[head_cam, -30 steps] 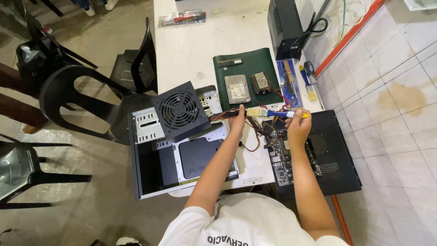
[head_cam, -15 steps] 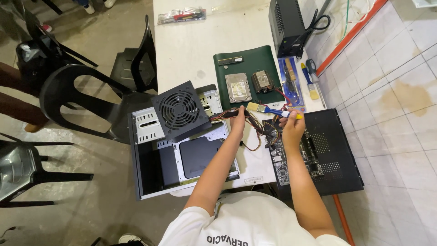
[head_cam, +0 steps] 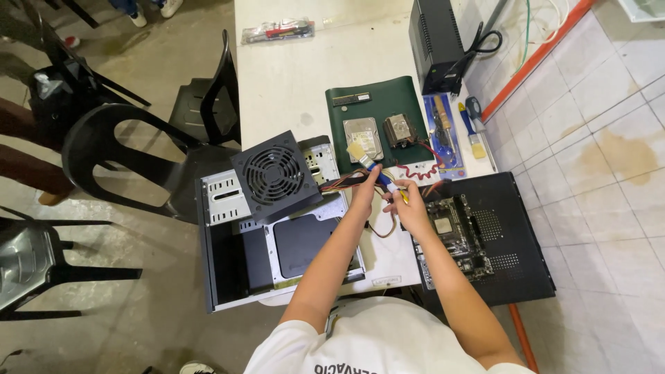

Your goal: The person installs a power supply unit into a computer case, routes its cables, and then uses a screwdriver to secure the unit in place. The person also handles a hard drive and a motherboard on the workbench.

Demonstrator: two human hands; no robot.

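**Ana:** What are the hands holding?

**Ben:** The right hand (head_cam: 413, 208) is closing its fingers around a little paintbrush (head_cam: 374, 168). The brush is light and stiff in the handle, soft at the hairs. I think the blue handle is the best place to grip it, not the hairs.

**Ana:** And the other hand?

**Ben:** The left hand (head_cam: 365, 196) is pinching a bunch of wires (head_cam: 344, 181). Its fingers are curling shut on them. The wires are bendy and thin, so I think they are needing a gentle hold, near the plug end.

**Ana:** Where is all that happening?

**Ben:** Just to the right of the open computer case (head_cam: 270, 266). The wires are running from the fan box (head_cam: 276, 175), which is sitting tilted on top of the case. The brush is pointing up and away from the case, toward the green mat (head_cam: 377, 111).

**Ana:** What is further right of the case?

**Ben:** A circuit board (head_cam: 457, 235) is lying on a black panel (head_cam: 516, 256), just beside the right hand. It looks easy to break.
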